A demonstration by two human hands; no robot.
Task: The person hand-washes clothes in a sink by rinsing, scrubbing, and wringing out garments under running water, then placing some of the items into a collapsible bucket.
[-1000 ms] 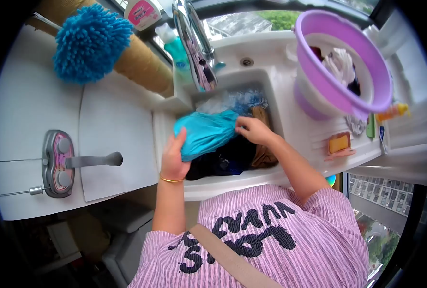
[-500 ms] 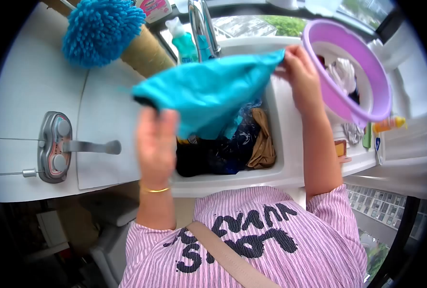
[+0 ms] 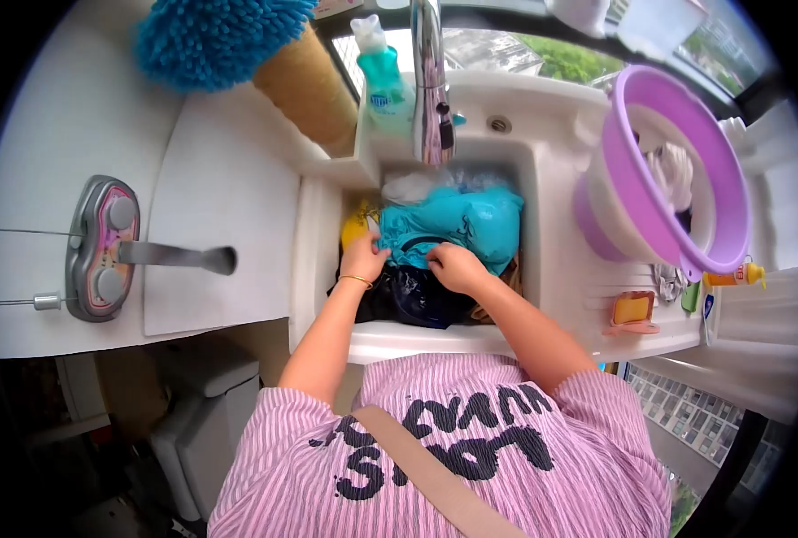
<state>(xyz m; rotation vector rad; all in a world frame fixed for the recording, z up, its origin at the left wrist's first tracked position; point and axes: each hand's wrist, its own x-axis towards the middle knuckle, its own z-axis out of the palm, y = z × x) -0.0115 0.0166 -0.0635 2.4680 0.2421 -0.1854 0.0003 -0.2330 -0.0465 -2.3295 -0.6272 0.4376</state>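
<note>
A turquoise garment lies bunched and puffed up in the white sink, on top of other laundry. My left hand, with a gold bangle at the wrist, pinches its near left edge. A short way to the right, my right hand has its fingers closed on the same near edge, beside a dark band. Below both hands lies dark, wet clothing. A yellow item shows at the sink's left side, partly hidden. Whitish, clear-looking material is behind the garment.
A chrome faucet reaches over the sink's back, beside a teal soap bottle. The purple-rimmed basin holding laundry tilts at the right. An orange soap bar sits near it. A cardboard tube and blue fluffy duster stand left.
The turquoise garment, held stretched in the air above the sink before, is now down in it. Both hands have lowered and come closer together, and my left hand now grips the edge.
</note>
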